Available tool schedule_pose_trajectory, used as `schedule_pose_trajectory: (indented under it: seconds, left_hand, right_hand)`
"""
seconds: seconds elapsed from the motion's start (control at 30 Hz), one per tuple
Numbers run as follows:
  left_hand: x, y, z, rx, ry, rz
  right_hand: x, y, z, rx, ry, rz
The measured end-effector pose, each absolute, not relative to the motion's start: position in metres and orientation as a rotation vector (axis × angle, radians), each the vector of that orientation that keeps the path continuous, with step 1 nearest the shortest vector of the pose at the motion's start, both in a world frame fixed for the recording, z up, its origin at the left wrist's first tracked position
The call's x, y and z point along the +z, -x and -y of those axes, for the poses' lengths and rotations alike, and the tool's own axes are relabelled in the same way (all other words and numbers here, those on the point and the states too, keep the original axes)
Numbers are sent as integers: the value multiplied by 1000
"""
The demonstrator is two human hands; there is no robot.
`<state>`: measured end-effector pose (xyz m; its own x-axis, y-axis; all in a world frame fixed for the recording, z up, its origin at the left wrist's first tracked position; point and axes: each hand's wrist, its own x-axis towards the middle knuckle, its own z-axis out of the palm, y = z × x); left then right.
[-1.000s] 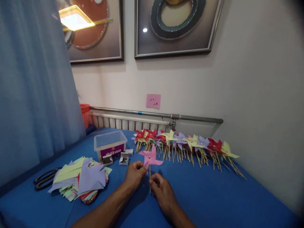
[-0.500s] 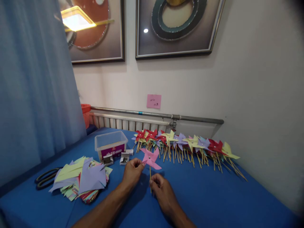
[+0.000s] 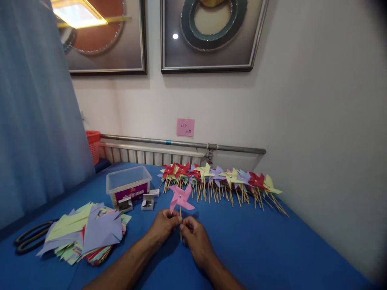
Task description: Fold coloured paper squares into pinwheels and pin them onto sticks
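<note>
A pink paper pinwheel (image 3: 180, 197) stands upright on a thin wooden stick in front of me, with a small shiny pin at its centre. My left hand (image 3: 165, 224) pinches the stick just below the paper blades. Close beside it, slightly lower, the fingers of my right hand (image 3: 193, 235) are closed on the same stick. Behind the hands lies a long row of finished pinwheels (image 3: 217, 175) in red, yellow and purple, their sticks pointing toward me.
To the left are a pile of cut paper sheets (image 3: 102, 231) and black-handled scissors (image 3: 32, 237). A clear plastic box (image 3: 128, 176) holds sticks, with small open white boxes (image 3: 148, 202) before it. A red basket (image 3: 93, 147) sits by the curtain (image 3: 39, 121). A pipe (image 3: 242, 150) runs along the wall.
My left hand has moved from a blade of the pink pinwheel down to its stick, and my right hand has come up beside it. The view has shifted right.
</note>
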<state>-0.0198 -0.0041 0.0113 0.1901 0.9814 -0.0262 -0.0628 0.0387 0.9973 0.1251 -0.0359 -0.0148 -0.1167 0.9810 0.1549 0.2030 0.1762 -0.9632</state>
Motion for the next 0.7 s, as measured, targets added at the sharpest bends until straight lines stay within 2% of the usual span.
schedule_pose_trajectory:
  seconds: [0.33, 0.7]
  left_hand:
    - [13, 20, 2, 1209, -1181, -1158]
    - [5, 17, 1, 1143, -1235, -1110]
  right_hand:
    - [-11, -121, 40, 972, 1241, 1527]
    - [-7, -120, 41, 918, 1351, 1498]
